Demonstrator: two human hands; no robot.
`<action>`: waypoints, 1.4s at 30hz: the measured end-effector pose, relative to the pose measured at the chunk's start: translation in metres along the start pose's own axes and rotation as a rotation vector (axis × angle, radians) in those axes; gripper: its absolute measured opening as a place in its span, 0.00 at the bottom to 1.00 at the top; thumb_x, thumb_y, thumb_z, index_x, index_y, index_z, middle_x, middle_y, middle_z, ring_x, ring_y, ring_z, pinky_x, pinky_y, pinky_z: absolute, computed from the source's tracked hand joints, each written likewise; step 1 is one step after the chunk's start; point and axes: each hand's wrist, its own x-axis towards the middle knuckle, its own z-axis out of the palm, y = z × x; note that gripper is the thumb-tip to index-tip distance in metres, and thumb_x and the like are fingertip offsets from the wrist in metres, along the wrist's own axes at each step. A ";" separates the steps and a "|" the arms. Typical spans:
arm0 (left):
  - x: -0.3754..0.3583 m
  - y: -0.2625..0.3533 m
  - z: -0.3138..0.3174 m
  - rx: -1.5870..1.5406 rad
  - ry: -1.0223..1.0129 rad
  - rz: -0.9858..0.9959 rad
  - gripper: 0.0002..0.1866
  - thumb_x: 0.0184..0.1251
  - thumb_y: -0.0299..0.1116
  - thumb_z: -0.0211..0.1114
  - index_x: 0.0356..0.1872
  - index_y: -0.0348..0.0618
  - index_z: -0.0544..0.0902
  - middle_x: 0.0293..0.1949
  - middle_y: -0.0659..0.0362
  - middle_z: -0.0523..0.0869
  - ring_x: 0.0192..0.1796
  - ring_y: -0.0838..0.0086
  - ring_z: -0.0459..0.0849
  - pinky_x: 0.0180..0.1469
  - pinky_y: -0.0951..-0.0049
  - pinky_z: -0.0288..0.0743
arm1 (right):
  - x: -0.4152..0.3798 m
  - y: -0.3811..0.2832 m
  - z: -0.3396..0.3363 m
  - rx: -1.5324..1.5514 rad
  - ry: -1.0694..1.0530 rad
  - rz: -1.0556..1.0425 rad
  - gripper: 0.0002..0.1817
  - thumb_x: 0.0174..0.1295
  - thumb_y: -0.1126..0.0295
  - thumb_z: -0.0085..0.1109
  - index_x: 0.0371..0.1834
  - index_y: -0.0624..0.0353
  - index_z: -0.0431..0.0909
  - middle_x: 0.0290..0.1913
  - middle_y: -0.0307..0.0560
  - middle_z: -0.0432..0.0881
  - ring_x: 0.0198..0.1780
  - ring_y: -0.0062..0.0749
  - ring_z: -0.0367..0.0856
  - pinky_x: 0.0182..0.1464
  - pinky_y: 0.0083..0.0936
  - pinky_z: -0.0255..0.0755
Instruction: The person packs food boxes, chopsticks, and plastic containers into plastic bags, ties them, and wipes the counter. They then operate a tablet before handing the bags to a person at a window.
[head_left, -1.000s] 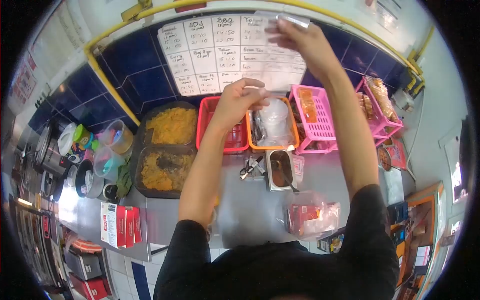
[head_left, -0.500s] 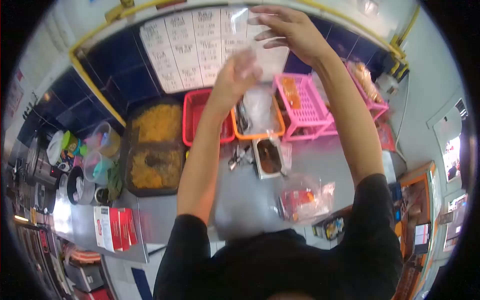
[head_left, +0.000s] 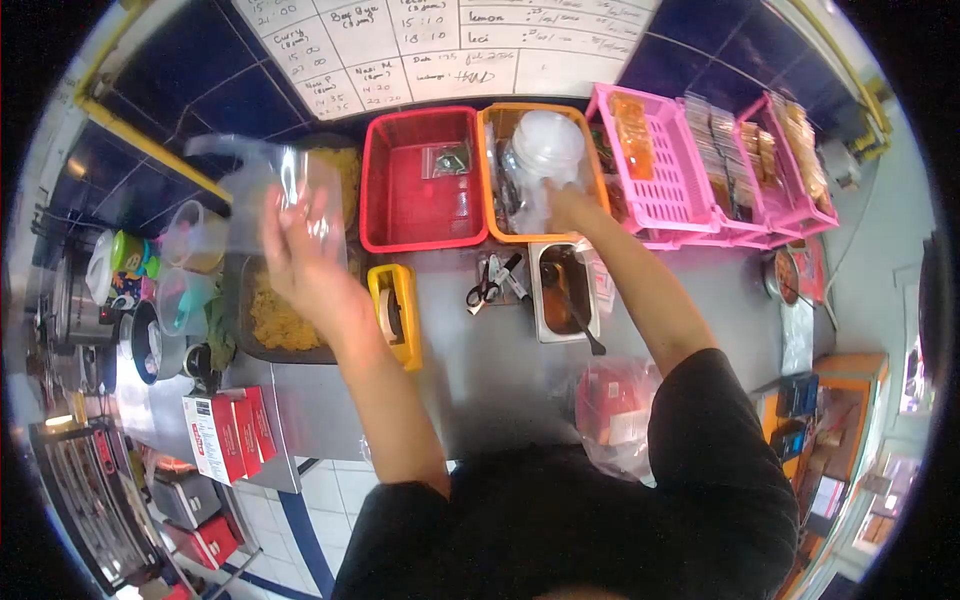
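Note:
A clear plastic bag [head_left: 262, 195] hangs from my left hand [head_left: 305, 255], which is raised over the dark trays of yellow food [head_left: 280, 320]. Inside the orange basket [head_left: 522, 238], my right hand [head_left: 572, 208] reaches to a crumpled clear plastic [head_left: 535, 212] beside a stack of white round lids or tubs [head_left: 548, 143]. Its fingertips are partly hidden, so what they grip is unclear. Just left stands the red basket [head_left: 415, 238] with a small packet [head_left: 445, 161] in it.
A yellow tape dispenser [head_left: 398, 318], scissors [head_left: 484, 290] and a metal container of sauce with a spoon [head_left: 566, 290] lie on the steel counter. Pink baskets [head_left: 665, 190] stand right. A plastic bag with red contents [head_left: 612, 400] is near my body.
My left hand has moved left and down, now with the clear bag. My right hand has come down from above into the orange basket. The view has tilted lower.

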 end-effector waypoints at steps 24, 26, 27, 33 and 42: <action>-0.087 -0.242 0.141 1.068 -0.649 -0.016 0.09 0.56 0.29 0.64 0.38 0.38 0.80 0.37 0.42 0.84 0.41 0.46 0.83 0.44 0.51 0.75 | 0.029 0.049 -0.077 -0.034 0.271 -0.058 0.11 0.61 0.74 0.52 0.45 0.60 0.79 0.41 0.59 0.85 0.45 0.55 0.86 0.45 0.48 0.80; -0.110 -0.271 0.154 1.082 -1.023 -0.146 0.11 0.56 0.34 0.61 0.36 0.40 0.85 0.39 0.42 0.87 0.44 0.48 0.86 0.46 0.50 0.78 | 0.029 0.047 -0.080 -0.081 0.277 -0.064 0.12 0.62 0.75 0.52 0.48 0.60 0.77 0.40 0.60 0.85 0.44 0.54 0.87 0.43 0.46 0.82; -0.121 -0.286 0.165 1.080 -1.170 -0.033 0.14 0.60 0.38 0.60 0.41 0.41 0.84 0.41 0.44 0.87 0.46 0.49 0.86 0.50 0.52 0.78 | 0.029 0.046 -0.080 -0.140 0.289 -0.090 0.12 0.62 0.75 0.53 0.48 0.61 0.76 0.38 0.59 0.86 0.43 0.54 0.88 0.42 0.44 0.83; -0.082 -0.271 0.163 0.958 -1.453 -0.064 0.22 0.67 0.48 0.59 0.48 0.39 0.85 0.47 0.43 0.87 0.51 0.53 0.86 0.54 0.55 0.77 | 0.036 0.055 -0.071 -0.160 0.303 -0.113 0.11 0.62 0.74 0.55 0.46 0.60 0.77 0.39 0.56 0.87 0.41 0.52 0.88 0.41 0.42 0.83; -0.044 -0.260 0.148 1.523 -0.978 0.050 0.20 0.65 0.45 0.58 0.40 0.38 0.87 0.43 0.41 0.87 0.46 0.44 0.87 0.50 0.51 0.81 | 0.034 0.047 -0.046 -0.140 0.330 -0.173 0.10 0.61 0.73 0.54 0.44 0.58 0.80 0.34 0.56 0.86 0.39 0.50 0.88 0.38 0.43 0.83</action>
